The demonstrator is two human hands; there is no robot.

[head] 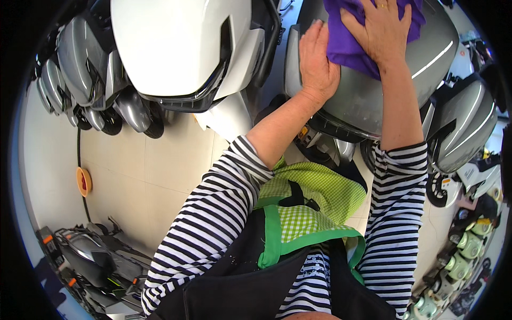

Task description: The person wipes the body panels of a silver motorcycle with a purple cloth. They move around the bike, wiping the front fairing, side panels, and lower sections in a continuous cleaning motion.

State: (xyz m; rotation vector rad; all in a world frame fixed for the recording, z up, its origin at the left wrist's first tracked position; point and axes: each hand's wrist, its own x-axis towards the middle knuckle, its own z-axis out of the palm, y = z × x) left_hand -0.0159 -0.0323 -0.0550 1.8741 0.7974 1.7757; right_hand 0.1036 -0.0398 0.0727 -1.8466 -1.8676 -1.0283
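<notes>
A purple cloth (352, 44) lies bunched on the grey front body panel of a scooter (356, 100), at the upper right. My right hand (384, 32), with a ring on one finger, presses flat on the cloth with its fingers spread. Beside the cloth's left edge, my left hand (320, 60) rests on the same panel with its fingers extended and close together; no object shows in it. The top of the cloth runs out of the picture.
Left of the grey scooter stands one with a white front panel (180, 48). Several grey scooters (80, 60) line the upper left; another (464, 124) is at the right. An orange bowl (84, 182) is by the left wall. Dark scooters (92, 260) stand lower left, pale green ones (460, 256) lower right.
</notes>
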